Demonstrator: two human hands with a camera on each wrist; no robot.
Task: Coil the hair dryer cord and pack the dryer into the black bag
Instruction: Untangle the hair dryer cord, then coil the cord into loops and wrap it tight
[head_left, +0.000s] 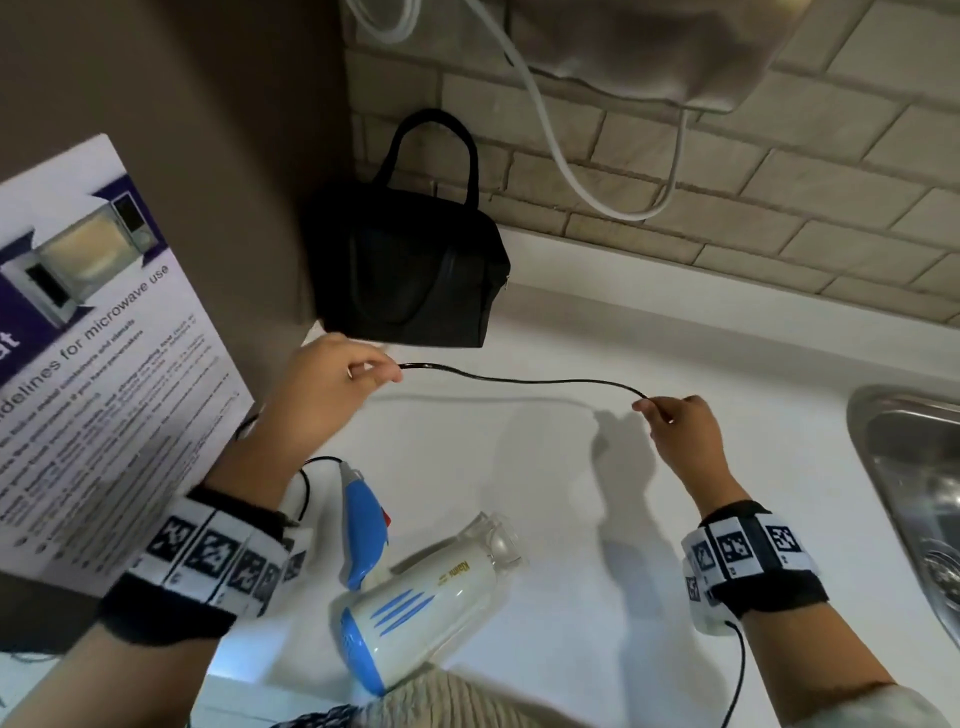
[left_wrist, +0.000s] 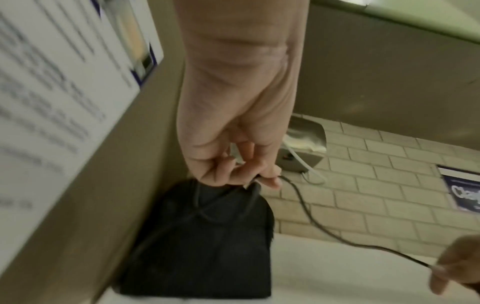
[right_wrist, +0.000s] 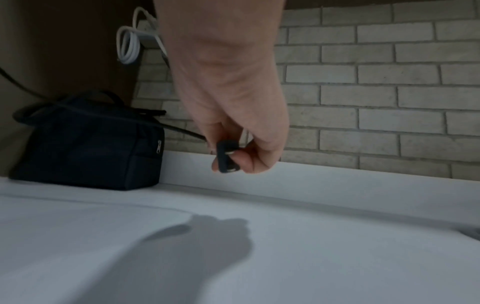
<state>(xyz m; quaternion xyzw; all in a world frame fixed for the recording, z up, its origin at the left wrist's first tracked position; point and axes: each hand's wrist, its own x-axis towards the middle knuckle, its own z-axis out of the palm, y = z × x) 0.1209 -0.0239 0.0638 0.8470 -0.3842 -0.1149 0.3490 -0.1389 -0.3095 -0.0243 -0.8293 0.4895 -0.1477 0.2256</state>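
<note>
Black bag (head_left: 410, 270), black cord (head_left: 519, 381), white-and-blue dryer (head_left: 415, 603).

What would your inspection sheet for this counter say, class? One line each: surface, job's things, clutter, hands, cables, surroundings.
Surface: white counter.
Job's things: hair dryer lying on its side; black bag standing in the corner.
Clutter: nothing seen.
Hands: left hand and right hand each pinch the black cord; right holds its plug.
Cables: cord stretched between hands, uncoiled; white cable hangs on the wall.
Surroundings: brick wall, microwave notice, sink.
</note>
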